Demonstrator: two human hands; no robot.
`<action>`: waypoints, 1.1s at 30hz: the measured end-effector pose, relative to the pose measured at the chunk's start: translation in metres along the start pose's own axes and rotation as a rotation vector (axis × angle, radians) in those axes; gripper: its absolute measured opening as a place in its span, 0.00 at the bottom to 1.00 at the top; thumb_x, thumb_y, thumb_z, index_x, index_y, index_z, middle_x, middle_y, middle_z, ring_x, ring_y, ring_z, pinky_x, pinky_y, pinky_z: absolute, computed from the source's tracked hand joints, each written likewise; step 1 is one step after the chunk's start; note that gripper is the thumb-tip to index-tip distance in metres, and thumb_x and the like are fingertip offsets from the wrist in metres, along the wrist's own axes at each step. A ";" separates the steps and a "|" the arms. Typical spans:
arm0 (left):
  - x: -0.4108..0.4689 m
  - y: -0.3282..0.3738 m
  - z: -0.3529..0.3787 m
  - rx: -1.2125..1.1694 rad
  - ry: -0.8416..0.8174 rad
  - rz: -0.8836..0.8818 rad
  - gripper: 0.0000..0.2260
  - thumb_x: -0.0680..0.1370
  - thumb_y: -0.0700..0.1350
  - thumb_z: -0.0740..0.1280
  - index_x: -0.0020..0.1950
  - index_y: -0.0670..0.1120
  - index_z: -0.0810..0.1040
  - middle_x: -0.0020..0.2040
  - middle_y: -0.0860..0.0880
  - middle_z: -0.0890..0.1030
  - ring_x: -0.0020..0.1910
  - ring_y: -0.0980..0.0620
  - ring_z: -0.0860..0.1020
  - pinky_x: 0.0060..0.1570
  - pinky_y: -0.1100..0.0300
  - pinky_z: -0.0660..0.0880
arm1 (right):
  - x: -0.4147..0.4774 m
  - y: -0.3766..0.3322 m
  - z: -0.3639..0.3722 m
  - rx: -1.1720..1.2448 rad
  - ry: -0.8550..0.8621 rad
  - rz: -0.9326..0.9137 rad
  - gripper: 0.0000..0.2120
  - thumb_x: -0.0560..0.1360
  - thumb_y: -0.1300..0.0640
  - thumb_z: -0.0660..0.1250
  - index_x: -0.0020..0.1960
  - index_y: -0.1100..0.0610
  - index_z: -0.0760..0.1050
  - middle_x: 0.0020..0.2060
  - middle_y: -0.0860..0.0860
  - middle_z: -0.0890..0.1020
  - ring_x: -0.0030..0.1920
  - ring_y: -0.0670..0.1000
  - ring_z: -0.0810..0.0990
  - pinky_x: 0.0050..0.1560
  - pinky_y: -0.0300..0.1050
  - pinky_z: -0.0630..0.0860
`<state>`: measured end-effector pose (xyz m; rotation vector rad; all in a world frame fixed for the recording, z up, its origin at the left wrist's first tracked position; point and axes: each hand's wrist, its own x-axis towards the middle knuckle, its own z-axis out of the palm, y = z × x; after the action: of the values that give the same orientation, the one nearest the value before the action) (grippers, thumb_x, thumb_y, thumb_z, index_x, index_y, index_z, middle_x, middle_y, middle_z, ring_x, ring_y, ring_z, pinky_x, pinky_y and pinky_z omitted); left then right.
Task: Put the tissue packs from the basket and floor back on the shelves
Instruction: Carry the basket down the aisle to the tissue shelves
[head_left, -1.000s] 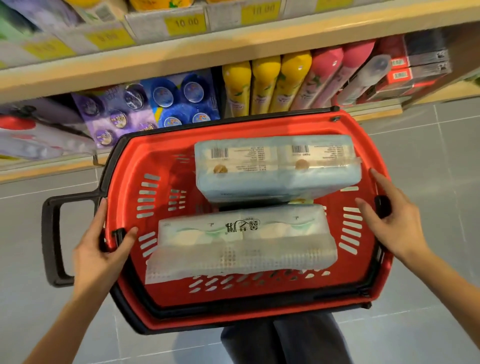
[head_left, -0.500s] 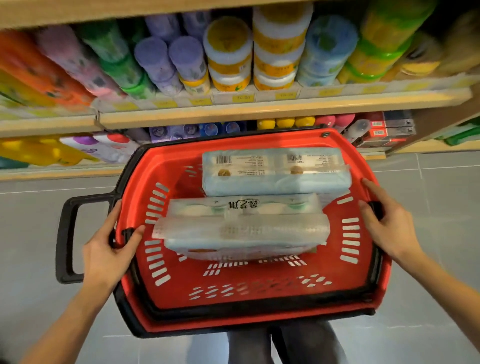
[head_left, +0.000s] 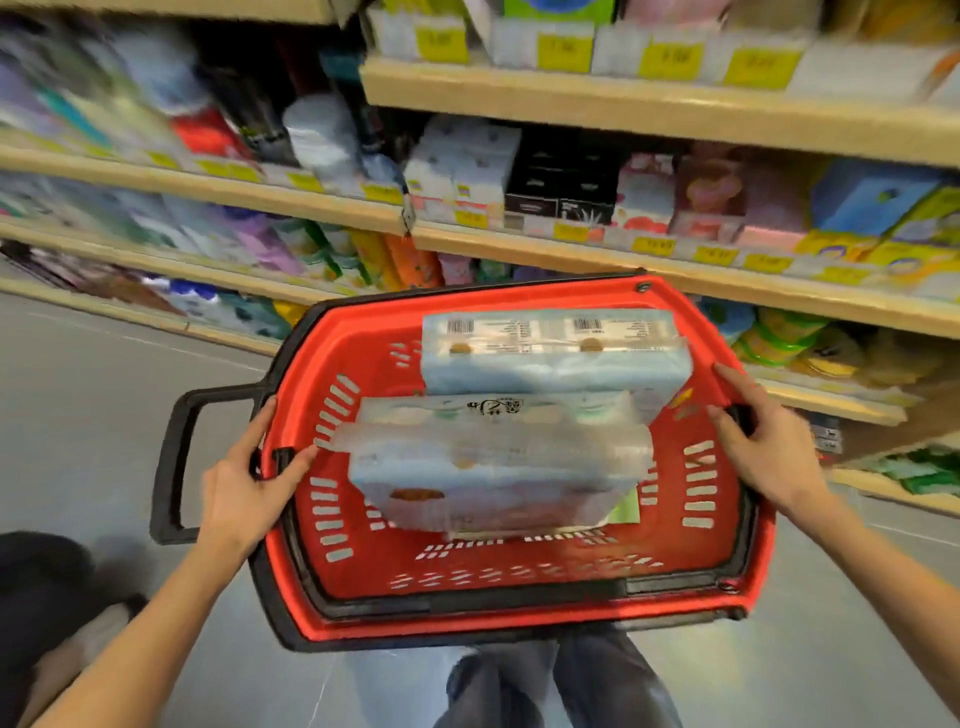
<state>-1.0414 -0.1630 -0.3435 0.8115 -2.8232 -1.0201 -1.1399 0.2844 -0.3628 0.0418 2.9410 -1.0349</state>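
Basket (head_left: 519, 566) now higher, tissue packs (head_left: 498, 467) inside

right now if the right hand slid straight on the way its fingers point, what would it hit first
Probably the far tissue pack. The right hand grips the red basket rim, fingers aimed up-left across the inside; depth is unclear, so it might pass over.

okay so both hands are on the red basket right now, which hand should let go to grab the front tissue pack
Probably the right hand. The front tissue pack lies nearer it, and shelves with similar packs sit ahead on that side. The left hand has a wrapped grip on the basket rim and can steady it.
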 end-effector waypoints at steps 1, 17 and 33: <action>-0.006 -0.003 -0.020 -0.004 0.029 -0.016 0.36 0.64 0.66 0.65 0.71 0.58 0.65 0.52 0.43 0.83 0.51 0.43 0.80 0.54 0.48 0.76 | 0.003 -0.019 -0.003 0.004 -0.010 -0.036 0.24 0.73 0.52 0.62 0.68 0.55 0.68 0.61 0.59 0.78 0.57 0.60 0.78 0.51 0.46 0.71; -0.105 -0.079 -0.270 -0.109 0.437 -0.200 0.30 0.70 0.51 0.72 0.70 0.52 0.68 0.58 0.42 0.80 0.54 0.44 0.79 0.55 0.51 0.73 | 0.010 -0.302 0.020 0.072 -0.159 -0.502 0.22 0.72 0.64 0.67 0.65 0.58 0.71 0.63 0.60 0.76 0.63 0.59 0.74 0.60 0.49 0.68; -0.027 -0.149 -0.357 -0.076 0.747 -0.515 0.31 0.68 0.51 0.74 0.69 0.52 0.70 0.59 0.44 0.81 0.58 0.46 0.78 0.56 0.53 0.71 | 0.147 -0.537 0.184 0.091 -0.456 -0.776 0.22 0.72 0.60 0.68 0.66 0.55 0.71 0.59 0.59 0.79 0.57 0.60 0.77 0.50 0.46 0.69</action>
<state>-0.8780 -0.4561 -0.1498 1.5573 -1.9749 -0.6410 -1.3017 -0.2474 -0.1749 -1.2291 2.4820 -1.0303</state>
